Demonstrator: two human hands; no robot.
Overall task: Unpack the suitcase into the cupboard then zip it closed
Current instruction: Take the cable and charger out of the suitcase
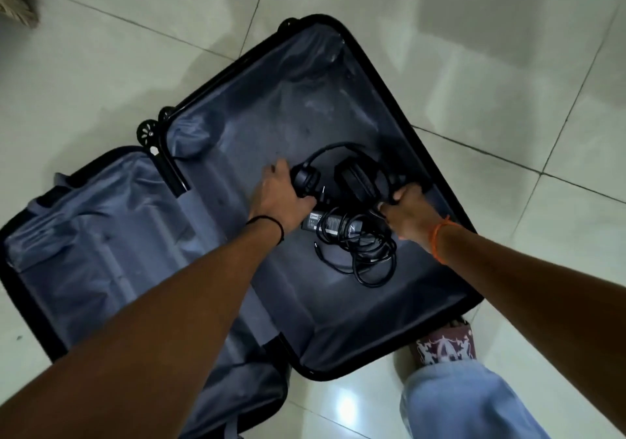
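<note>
1 headphones, 1 charger.

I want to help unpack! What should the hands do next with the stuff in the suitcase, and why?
Probably lift the headphones straight up and out. The left hand holds one earcup and the right hand grips the other side, so both already have them. They lie against the charger and its tangled cable, the only other things visible in the open suitcase, so lift slowly in case the cable snags.

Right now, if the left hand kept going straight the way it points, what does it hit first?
Little travel left: the left hand is already at the headphones, at their near earcup. Beyond them lies only suitcase lining, though depth is hard to judge.
</note>
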